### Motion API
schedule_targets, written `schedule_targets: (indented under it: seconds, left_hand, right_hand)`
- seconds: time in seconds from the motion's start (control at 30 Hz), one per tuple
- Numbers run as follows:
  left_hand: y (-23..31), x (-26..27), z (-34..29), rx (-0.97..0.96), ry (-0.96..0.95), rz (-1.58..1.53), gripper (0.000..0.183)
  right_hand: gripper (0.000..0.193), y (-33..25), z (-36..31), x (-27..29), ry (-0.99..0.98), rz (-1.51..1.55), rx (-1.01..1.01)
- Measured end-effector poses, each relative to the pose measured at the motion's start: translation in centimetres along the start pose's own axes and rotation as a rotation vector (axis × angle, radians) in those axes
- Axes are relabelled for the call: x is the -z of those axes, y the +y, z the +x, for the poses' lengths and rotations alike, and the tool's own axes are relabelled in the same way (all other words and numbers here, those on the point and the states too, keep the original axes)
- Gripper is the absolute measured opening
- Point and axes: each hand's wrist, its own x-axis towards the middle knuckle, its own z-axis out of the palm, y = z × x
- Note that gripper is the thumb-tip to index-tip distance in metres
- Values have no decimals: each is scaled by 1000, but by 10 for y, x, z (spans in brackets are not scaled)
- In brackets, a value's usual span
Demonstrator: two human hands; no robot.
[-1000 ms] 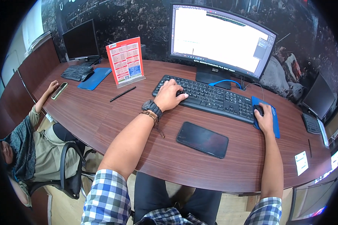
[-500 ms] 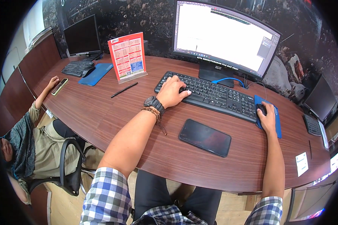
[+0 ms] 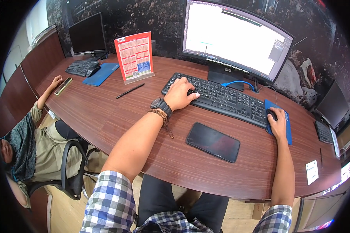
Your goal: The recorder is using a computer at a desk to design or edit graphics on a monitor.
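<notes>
My left hand (image 3: 179, 94) rests on the left end of a black keyboard (image 3: 229, 97), its fingers spread over the keys and the thumb stretched out to the right. A dark watch and a beaded bracelet circle that wrist. My right hand (image 3: 277, 121) is curled over a black mouse (image 3: 272, 114), which sits on a blue mouse pad (image 3: 287, 132) and is partly hidden by the fingers. Behind the keyboard a curved monitor (image 3: 237, 35) is lit, showing a mostly white page with tool panels. A dark-screened phone (image 3: 213, 142) lies face up between my forearms.
A red and white price-list stand (image 3: 135, 56) and a black pen (image 3: 130, 91) are left of the keyboard. Further left, a seated person's hand (image 3: 56, 81) is beside another phone (image 3: 63, 86). A white card (image 3: 312, 172) lies at right. Second monitors stand at both sides.
Both hands stay where they were on the keyboard and mouse. A short light-blue line now shows low on the left of the screen. The whole view has shifted slightly.
</notes>
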Motion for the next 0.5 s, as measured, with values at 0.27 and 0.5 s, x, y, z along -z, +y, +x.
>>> schedule_targets:
  seconds: [0.27, 0.5]
  left_hand:
    - [2, 1, 3, -13, -3, 6, 40]
    - [1, 1, 1, -7, -5, 6, 40]
  right_hand:
    - [34, 3, 1, 3, -14, -2, -11]
    - [37, -5, 0, 2, -6, -12, -15]
